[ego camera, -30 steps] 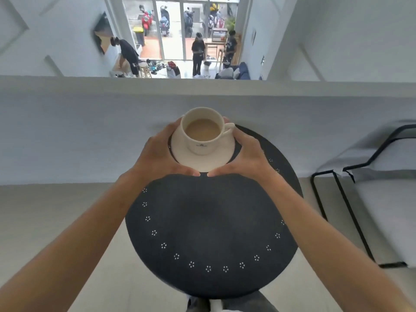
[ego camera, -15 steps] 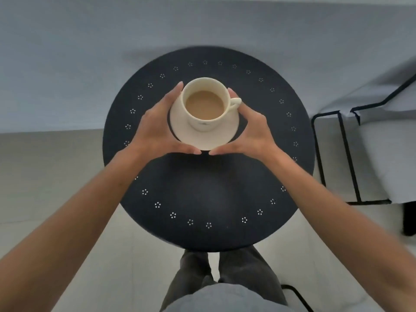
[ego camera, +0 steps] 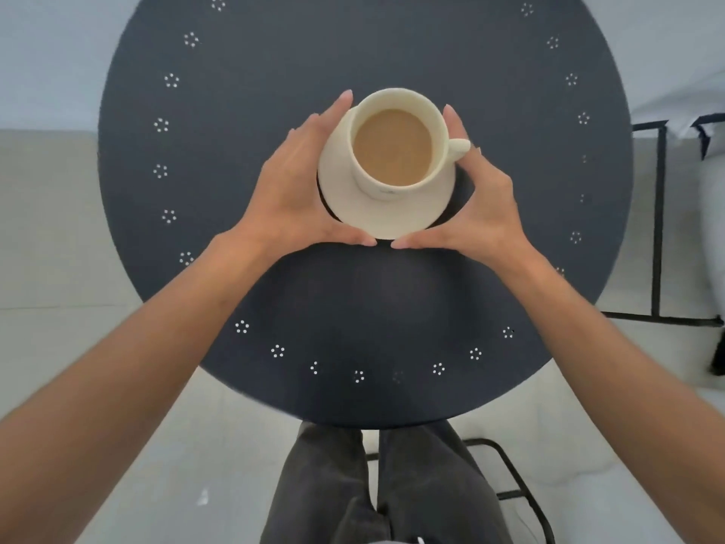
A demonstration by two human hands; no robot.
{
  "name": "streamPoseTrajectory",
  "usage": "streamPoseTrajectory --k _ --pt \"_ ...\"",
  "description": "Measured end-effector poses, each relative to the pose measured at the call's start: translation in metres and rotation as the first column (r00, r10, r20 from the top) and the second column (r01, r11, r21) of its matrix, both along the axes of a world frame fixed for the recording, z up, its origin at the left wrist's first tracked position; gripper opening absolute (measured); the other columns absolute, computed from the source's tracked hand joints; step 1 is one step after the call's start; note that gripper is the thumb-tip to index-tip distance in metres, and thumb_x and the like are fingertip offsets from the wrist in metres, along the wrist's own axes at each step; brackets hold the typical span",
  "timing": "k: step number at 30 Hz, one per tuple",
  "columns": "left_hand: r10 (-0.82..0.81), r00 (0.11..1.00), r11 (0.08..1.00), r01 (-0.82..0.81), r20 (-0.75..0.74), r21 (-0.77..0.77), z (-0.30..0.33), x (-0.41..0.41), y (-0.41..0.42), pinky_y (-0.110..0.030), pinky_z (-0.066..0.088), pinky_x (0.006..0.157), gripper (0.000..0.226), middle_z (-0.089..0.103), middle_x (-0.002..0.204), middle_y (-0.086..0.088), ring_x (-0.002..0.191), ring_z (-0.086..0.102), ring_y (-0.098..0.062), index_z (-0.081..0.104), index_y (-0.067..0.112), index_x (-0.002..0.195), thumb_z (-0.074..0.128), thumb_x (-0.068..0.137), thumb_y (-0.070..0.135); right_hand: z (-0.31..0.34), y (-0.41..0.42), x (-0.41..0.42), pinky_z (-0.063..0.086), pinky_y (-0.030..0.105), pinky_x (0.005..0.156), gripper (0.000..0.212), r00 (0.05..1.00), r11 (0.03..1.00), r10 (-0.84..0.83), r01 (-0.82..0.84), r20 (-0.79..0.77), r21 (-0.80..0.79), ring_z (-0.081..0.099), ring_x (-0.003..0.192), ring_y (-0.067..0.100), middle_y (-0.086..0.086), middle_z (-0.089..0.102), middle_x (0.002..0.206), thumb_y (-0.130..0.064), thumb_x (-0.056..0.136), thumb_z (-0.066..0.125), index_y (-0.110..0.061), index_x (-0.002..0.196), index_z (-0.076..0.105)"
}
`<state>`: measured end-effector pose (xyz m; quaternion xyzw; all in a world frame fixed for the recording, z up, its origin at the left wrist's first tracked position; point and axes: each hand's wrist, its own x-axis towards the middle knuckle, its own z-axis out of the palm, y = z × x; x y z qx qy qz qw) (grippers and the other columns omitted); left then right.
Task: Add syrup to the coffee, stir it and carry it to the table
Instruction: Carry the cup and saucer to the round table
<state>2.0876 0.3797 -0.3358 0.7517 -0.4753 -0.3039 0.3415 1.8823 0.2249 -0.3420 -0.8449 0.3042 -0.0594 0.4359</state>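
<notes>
A cream cup (ego camera: 438, 123) full of milky coffee stands on a matching saucer (ego camera: 392, 219), its handle pointing right. Both are over the middle of a round dark table (ego camera: 353, 308) edged with small white dot clusters. My left hand (ego camera: 290, 190) holds the saucer's left rim, thumb along the near edge and fingers up the side. On the right rim, my right hand (ego camera: 482, 206) holds the saucer the same way, fingers behind the cup's handle. The two thumb tips nearly meet at the front. Whether the saucer touches the tabletop cannot be told.
A black metal chair frame (ego camera: 659, 229) with a pale cushion stands right of the table. My legs in dark trousers (ego camera: 376, 484) are at the near edge, with another black frame (ego camera: 521, 492) beside them. Pale floor and a white wall surround the table.
The view has tilted down and closed in on the table. Cup and saucer, still held in both hands, have come from the far edge to its middle and lower.
</notes>
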Motion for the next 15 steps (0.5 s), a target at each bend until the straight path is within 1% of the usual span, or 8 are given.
streamPoseTrajectory --k 2,3,4,6,8,9,13,15 --pt "0.003 1.000 1.000 -0.004 0.020 0.025 -0.013 -0.003 -0.004 -0.052 0.025 0.118 0.137 0.033 0.155 0.017 0.147 0.027 -0.017 0.016 0.027 0.158 0.095 0.049 0.052 -0.012 -0.003 -0.002 0.008 0.052 0.130 0.145 1.000 0.999 -0.016 0.016 0.008 0.040 0.022 0.158 0.013 -0.061 0.022 0.140 -0.043 0.045 0.104 -0.015 0.163 0.025" --pt "0.006 0.999 0.999 -0.007 0.031 0.038 -0.019 -0.004 -0.006 -0.052 0.025 0.118 0.137 0.032 0.156 0.016 0.148 0.026 -0.019 0.015 0.028 0.158 0.094 0.049 0.054 -0.017 -0.004 -0.002 0.002 0.048 0.131 0.147 1.000 0.998 -0.025 0.024 0.012 0.053 0.021 0.158 0.017 -0.057 0.023 0.143 -0.044 0.046 0.104 -0.014 0.164 0.022" --pt "0.001 0.999 0.999 -0.002 0.042 0.043 -0.024 -0.005 -0.008 -0.052 0.023 0.119 0.138 0.032 0.156 0.016 0.148 0.025 -0.022 0.015 0.028 0.158 0.094 0.048 0.055 -0.023 -0.006 -0.002 -0.002 0.040 0.130 0.149 0.999 0.998 -0.033 0.031 0.017 0.061 0.021 0.159 0.020 -0.050 0.027 0.148 -0.047 0.046 0.103 -0.013 0.164 0.018" --pt "-0.022 0.998 1.000 0.021 0.065 0.023 -0.030 -0.005 -0.009 -0.055 0.021 0.119 0.140 0.034 0.156 0.014 0.148 0.025 -0.027 0.017 0.023 0.158 0.094 0.047 0.057 -0.027 -0.007 0.001 -0.007 0.019 0.123 0.152 0.999 0.997 -0.038 0.036 0.029 0.071 0.020 0.159 0.023 -0.027 0.035 0.161 -0.053 0.047 0.100 -0.014 0.165 0.013" --pt "-0.020 0.996 1.000 0.018 0.092 0.014 -0.037 -0.003 -0.012 -0.054 0.021 0.119 0.140 0.035 0.155 0.013 0.149 0.025 -0.028 0.017 0.022 0.158 0.094 0.046 0.059 -0.033 -0.009 0.005 -0.009 0.007 0.115 0.154 0.999 0.997 -0.045 0.044 0.016 0.058 0.019 0.159 0.025 -0.013 0.035 0.165 -0.058 0.046 0.098 -0.018 0.166 0.011" --pt "-0.014 0.995 1.000 0.013 0.103 0.015 -0.039 -0.003 -0.013 -0.052 0.018 0.121 0.141 0.033 0.156 0.015 0.150 0.023 -0.027 0.017 0.023 0.158 0.093 0.046 0.060 -0.035 -0.010 0.006 -0.008 0.006 0.113 0.154 0.999 0.998 -0.046 0.046 0.008 0.048 0.018 0.159 0.027 -0.012 0.034 0.166 -0.060 0.045 0.098 -0.020 0.166 0.009" --pt "-0.003 0.992 1.000 0.000 0.124 0.029 -0.043 -0.003 -0.014 -0.035 0.009 0.120 0.141 0.028 0.158 0.019 0.152 0.015 -0.022 0.013 0.027 0.158 0.092 0.046 0.061 -0.040 -0.013 0.009 -0.003 0.021 0.116 0.156 0.999 0.999 -0.046 0.047 -0.027 0.017 0.011 0.160 0.029 -0.011 0.028 0.168 -0.063 0.045 0.096 -0.022 0.165 0.005" --pt "0.004 0.994 0.999 -0.007 0.106 0.033 -0.044 -0.003 -0.014 -0.023 0.005 0.117 0.143 0.025 0.159 0.021 0.152 0.012 -0.019 0.011 0.027 0.159 0.092 0.046 0.061 -0.041 -0.013 0.009 -0.006 0.014 0.114 0.158 0.999 0.999 -0.041 0.042 -0.026 0.029 0.012 0.160 0.029 -0.011 0.029 0.168 -0.063 0.045 0.095 -0.022 0.165 0.002"
